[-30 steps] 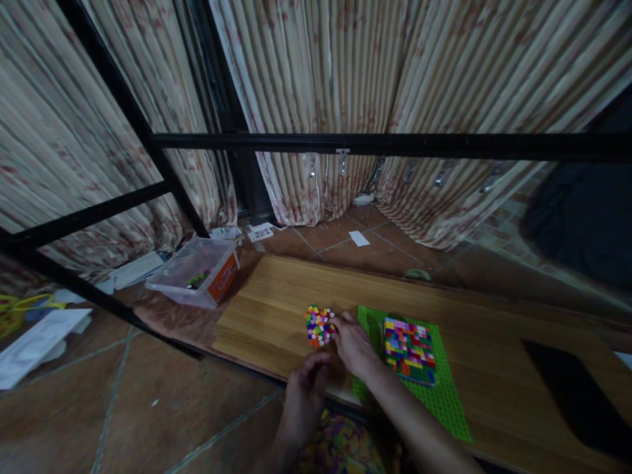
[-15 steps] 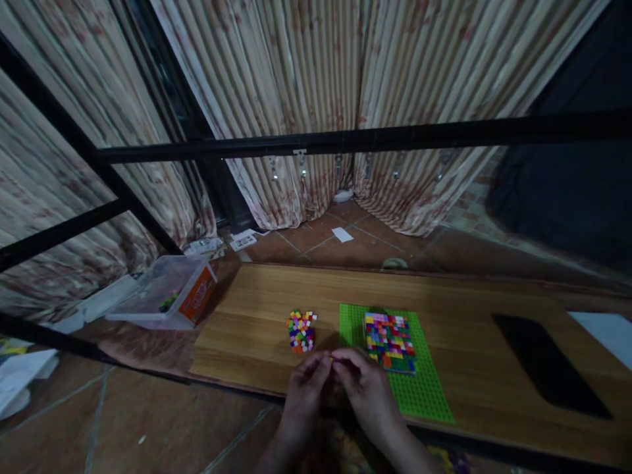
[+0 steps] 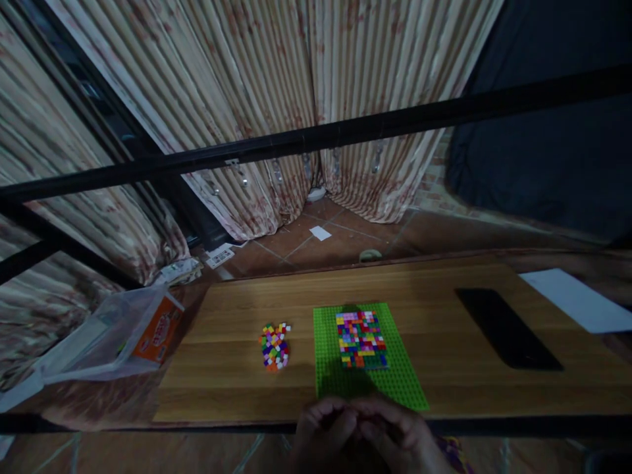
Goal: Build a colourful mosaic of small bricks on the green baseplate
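Note:
My left hand point(image 3: 320, 429) and my right hand point(image 3: 397, 428) meet at the front edge of the board, just below the green baseplate point(image 3: 328, 375). The fingers of both are closed in a pinch, tips together. Whatever is between them is too small or hidden to make out. On the baseplate sits a square block of multicoloured toy bricks point(image 3: 361, 339), beyond my fingers. To its left, a loose pile of small coloured bricks point(image 3: 274, 347) lies on the wooden board point(image 3: 222, 349).
A black flat slab point(image 3: 506, 329) lies at the board's right, with a white sheet point(image 3: 577, 299) beyond it. A clear plastic bin point(image 3: 99, 349) with an orange label stands on the left. A dark metal bar point(image 3: 276, 148) crosses in front of the curtains point(image 3: 266, 72).
My view has turned to the right. Both hands have come back toward me, from beside the brick block to the board's front edge, still pinched together.

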Available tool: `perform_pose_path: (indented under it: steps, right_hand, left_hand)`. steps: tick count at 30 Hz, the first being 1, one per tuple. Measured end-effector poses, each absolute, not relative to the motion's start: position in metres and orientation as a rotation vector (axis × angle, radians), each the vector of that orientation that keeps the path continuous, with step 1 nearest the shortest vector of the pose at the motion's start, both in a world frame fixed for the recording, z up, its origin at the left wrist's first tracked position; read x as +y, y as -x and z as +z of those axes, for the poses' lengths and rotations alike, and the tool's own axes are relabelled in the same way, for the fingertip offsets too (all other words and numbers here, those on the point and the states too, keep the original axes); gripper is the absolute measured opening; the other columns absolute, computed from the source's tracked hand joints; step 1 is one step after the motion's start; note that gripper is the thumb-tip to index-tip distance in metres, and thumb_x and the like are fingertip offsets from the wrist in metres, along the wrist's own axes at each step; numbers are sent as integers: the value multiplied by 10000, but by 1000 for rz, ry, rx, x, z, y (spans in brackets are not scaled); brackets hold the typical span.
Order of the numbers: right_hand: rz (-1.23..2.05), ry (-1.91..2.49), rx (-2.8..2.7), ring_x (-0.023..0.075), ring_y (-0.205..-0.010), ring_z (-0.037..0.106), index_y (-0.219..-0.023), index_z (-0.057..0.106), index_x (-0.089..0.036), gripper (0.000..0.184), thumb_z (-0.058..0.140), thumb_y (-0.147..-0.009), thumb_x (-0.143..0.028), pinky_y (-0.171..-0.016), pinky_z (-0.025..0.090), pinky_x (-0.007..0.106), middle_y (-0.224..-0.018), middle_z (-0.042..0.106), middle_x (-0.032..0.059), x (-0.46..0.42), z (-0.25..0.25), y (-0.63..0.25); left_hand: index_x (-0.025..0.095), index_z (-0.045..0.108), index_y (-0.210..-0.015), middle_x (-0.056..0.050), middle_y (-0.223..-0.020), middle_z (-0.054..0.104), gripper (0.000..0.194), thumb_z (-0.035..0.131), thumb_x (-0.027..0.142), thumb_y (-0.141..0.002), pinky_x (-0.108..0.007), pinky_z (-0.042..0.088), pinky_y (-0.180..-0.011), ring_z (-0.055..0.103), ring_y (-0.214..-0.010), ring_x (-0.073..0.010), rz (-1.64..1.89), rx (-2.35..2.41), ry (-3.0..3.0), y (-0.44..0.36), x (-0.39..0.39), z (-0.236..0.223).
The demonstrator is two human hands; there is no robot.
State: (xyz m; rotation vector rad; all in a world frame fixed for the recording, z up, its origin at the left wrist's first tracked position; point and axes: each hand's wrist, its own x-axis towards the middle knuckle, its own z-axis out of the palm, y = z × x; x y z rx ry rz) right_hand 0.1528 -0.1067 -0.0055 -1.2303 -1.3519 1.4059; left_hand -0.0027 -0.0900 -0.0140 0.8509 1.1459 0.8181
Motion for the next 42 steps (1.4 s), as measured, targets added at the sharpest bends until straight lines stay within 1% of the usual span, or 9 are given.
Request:
perform_pose_path:
  steps: [4,9,13,17,22,27,34,38,42]
  right_hand:
    - [1478,1161,-1237,190,-804,680,-989,730,-284,265,590,-833,-445,-716,546,287,-880,722,41,-112,-8,-169]
    - [1143,1385,-1183,199,-888,669,-949,741,-291,253,576,-843,-450,-747,542,274,-954,710,43,-93,-3,-192]
    - [916,1482,-1225,207,-868,662,-929,728,-264,264,565,-848,-456,-743,534,286,-910,705,52,-68,1,-204]
    - [781,1493,-1324,203,-851,659,-939,704,-253,250,521,-888,-415,-742,523,297,-911,700,51,-48,-2,-205]
    - [606,1492,-1455,188,-840,643,-922,680,-254,201,486,-915,-308,-753,510,302,-908,682,41,-30,-2,-197]
    - [481,1485,-1490,207,-917,592,-886,702,-261,186,521,-901,-304,-807,488,342,-932,645,51,-20,-6,-189]
    - [574,1475,-1270,217,-979,543,-868,750,-313,163,616,-841,-401,-845,460,374,-976,585,42,-14,-30,-186]
    - [743,1418,-1072,210,-938,562,-823,761,-293,167,684,-771,-432,-796,475,347,-936,587,37,-12,-36,-185]
    - [830,1379,-941,215,-934,580,-757,763,-264,181,741,-697,-433,-803,481,350,-932,617,39,-9,-34,-184]
  left_hand:
    - [153,675,-635,-5,-523,583,464,725,613,-596,-227,379,-528,487,-501,-110,703,1176,-872,-1,-89,-4]
    - [160,689,-703,-17,-569,627,409,739,558,-620,-217,409,-541,526,-535,-117,786,1311,-926,2,-76,5]
    - [156,692,-711,-12,-577,619,405,745,547,-619,-207,413,-534,529,-550,-117,893,1421,-994,8,-66,-1]
    - [167,698,-773,-12,-624,643,386,728,529,-642,-223,461,-567,578,-597,-145,968,1535,-1107,17,-57,-10]
    - [214,706,-822,-31,-785,718,209,618,397,-772,-266,527,-686,672,-745,-197,917,1639,-1607,37,-34,-8]
    - [252,692,-820,-23,-820,733,192,510,308,-840,-248,518,-646,683,-722,-180,824,1788,-2137,56,-14,-10]
    - [244,683,-868,-25,-863,738,212,472,271,-881,-232,512,-654,695,-741,-169,741,1794,-2346,60,-13,-16]
    - [246,683,-865,-13,-834,734,197,489,279,-878,-226,506,-634,692,-722,-162,744,1799,-2300,57,-14,-17]
    - [239,683,-872,-11,-843,734,195,493,282,-877,-223,514,-659,694,-746,-157,802,1744,-2272,56,-14,-17]
